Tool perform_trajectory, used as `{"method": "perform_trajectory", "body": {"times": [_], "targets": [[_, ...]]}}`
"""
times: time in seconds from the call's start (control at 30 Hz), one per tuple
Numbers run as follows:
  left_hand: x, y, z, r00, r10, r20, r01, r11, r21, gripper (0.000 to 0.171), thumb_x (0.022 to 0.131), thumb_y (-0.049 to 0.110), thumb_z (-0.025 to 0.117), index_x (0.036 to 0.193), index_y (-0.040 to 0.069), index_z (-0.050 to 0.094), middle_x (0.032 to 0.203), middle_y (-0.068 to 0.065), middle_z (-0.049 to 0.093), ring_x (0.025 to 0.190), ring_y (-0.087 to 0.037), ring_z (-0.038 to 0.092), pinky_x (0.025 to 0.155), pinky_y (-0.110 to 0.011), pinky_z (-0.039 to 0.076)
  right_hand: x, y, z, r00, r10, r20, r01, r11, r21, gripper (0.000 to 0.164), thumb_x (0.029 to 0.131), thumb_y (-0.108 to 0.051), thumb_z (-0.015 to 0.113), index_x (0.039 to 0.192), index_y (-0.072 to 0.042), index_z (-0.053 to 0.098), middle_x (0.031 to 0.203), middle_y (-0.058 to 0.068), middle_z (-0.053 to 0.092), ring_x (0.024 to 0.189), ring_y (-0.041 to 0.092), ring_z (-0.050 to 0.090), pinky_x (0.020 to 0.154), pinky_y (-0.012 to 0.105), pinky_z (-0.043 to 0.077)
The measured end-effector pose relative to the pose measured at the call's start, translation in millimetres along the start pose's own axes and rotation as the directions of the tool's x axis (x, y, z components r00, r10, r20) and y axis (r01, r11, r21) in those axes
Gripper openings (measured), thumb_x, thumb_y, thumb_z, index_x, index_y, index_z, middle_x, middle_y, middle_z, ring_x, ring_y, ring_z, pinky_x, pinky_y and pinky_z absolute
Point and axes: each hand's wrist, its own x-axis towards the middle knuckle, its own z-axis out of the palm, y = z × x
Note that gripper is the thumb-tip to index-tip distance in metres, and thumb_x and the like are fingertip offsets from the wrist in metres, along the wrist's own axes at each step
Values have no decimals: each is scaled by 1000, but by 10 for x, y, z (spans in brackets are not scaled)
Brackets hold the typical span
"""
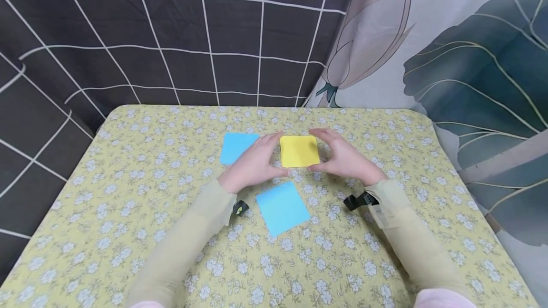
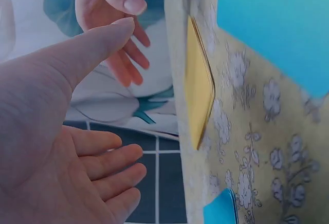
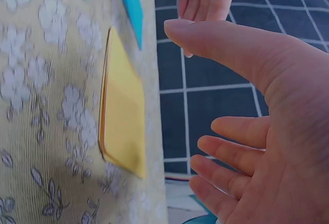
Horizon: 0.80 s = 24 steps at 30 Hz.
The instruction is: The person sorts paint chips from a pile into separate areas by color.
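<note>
A thin stack of yellow square sheets with rounded corners [image 1: 299, 151] lies flat on the table. My left hand [image 1: 256, 160] hovers at its left side and my right hand [image 1: 341, 154] at its right, thumbs toward me and fingers spread. Both wrist views show a gap between each hand and the yellow stack [image 2: 199, 85]; neither hand holds anything. A light-blue square sheet [image 1: 283, 208] lies turned at an angle nearer to me. Behind my left hand is a light-blue square stack [image 1: 236, 147], its right part hidden by that hand.
Yellow flowered cloth covers the table [image 1: 128, 232]. A dark curtain with a white grid [image 1: 180, 27] hangs behind it, and a leaf-patterned curtain [image 1: 479, 75] hangs at the right. Black straps with small cameras sit at both wrists.
</note>
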Motion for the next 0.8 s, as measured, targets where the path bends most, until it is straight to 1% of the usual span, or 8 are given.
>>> {"method": "perform_trajectory", "body": {"times": [0.2,0.37,0.47,0.63,0.7,0.8], "targets": [[-227,67,24,1000,8,20,-9,999,39,109,80,50,85,160,3,27,162,-14,33,148,-32,29,120,-46,25,-99,-136,14,999,-50,13,50,999,-22,102,73,-34,93,155,-6,40,157,15,39,142,37,37,111,63,34],[-374,77,77,1000,10,20,-12,999,52,112,76,51,87,160,4,29,160,-12,37,145,-30,34,119,-47,28,-170,-233,43,997,-64,42,65,997,-32,103,73,-36,93,156,-7,39,158,15,37,143,37,35,113,62,33],[-451,74,106,1000,7,29,-9,997,71,114,75,53,87,160,4,29,160,-12,37,146,-30,33,119,-47,28,-201,-274,75,996,-64,68,67,997,-46,104,73,-39,93,156,-7,39,159,17,36,144,38,34,114,61,31],[-573,71,155,998,-2,64,-4,995,95,116,74,57,86,159,2,29,161,-14,35,147,-31,30,120,-47,24,-248,-310,158,992,-66,109,73,996,-57,105,72,-41,93,156,-8,39,158,16,38,144,35,35,115,56,32],[-617,69,176,997,-2,76,-6,995,103,116,73,57,86,159,2,30,161,-14,35,147,-32,31,120,-47,24,-266,-321,202,990,-69,120,76,996,-56,106,71,-40,93,156,-8,40,157,14,40,144,33,36,115,54,33],[-681,68,204,996,6,90,-17,992,124,116,72,57,87,158,1,32,159,-15,37,146,-32,32,120,-47,25,-282,-330,285,986,-94,135,99,994,-36,107,69,-40,94,155,-6,40,156,15,41,143,34,37,115,54,34]]}}
